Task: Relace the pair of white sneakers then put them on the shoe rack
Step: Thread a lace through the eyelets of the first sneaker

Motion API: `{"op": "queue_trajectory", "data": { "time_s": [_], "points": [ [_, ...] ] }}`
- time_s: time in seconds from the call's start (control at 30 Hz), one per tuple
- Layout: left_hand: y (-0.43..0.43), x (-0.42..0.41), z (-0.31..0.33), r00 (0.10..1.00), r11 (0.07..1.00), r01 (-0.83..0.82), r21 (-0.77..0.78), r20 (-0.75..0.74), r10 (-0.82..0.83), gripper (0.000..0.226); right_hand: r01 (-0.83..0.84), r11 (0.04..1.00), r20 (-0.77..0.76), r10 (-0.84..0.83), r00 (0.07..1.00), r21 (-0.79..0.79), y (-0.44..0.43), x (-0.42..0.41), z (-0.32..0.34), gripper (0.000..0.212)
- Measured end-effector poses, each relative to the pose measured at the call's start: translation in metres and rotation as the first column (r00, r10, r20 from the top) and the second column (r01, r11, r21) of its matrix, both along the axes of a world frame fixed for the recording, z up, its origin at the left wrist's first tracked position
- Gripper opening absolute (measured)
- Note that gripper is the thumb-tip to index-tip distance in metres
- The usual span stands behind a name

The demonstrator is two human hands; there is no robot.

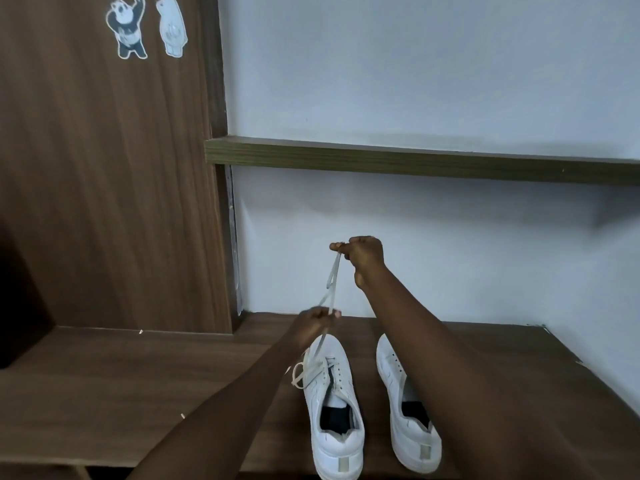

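Lace (331,280) runs taut up and away from left sneaker (341,448) on bench (138,393); left hand (311,323) fingers pinch it above the toe, right hand (367,261) pinches the end higher; right sneaker (412,441) alongside.

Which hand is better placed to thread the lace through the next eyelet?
Probably the left hand: it pinches the lace low, just above the partly laced sneaker, while the right hand holds the lace raised high, farther away.
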State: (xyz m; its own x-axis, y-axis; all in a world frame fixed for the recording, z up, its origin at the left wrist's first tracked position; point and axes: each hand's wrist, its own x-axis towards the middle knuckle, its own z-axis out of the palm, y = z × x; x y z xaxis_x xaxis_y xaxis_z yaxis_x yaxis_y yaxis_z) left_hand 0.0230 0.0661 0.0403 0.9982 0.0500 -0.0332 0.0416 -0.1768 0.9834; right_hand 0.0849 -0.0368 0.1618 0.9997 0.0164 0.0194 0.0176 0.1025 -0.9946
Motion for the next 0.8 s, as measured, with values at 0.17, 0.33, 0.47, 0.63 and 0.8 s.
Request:
{"op": "queue_trajectory", "data": {
  "time_s": [0.17,0.33,0.47,0.63,0.8],
  "points": [
    [-0.005,0.004,0.026,0.981,0.997,-0.067,0.043,0.184,0.058,0.023,-0.010,0.997,-0.031,0.007,0.999,-0.081,-0.006,-0.004,-0.016,0.050],
    [0.018,-0.004,0.004,0.989,0.956,-0.027,0.291,0.146,-0.017,0.031,0.014,1.000,-0.102,-0.012,0.995,0.013,-0.022,0.001,-0.021,0.051],
    [0.041,-0.017,-0.013,0.999,0.857,-0.001,0.515,0.041,-0.024,0.033,0.056,0.998,-0.154,-0.049,0.987,0.040,-0.036,0.005,-0.028,0.035],
    [0.072,-0.020,-0.040,0.999,0.718,0.033,0.695,-0.053,0.005,0.038,0.138,0.980,-0.258,-0.097,0.961,0.146,-0.048,0.012,-0.039,0.024],
    [0.076,-0.026,-0.049,0.997,0.752,0.036,0.658,-0.080,0.022,0.050,0.166,0.972,-0.257,-0.119,0.959,0.169,-0.049,0.016,-0.044,0.027]
  ]
}}
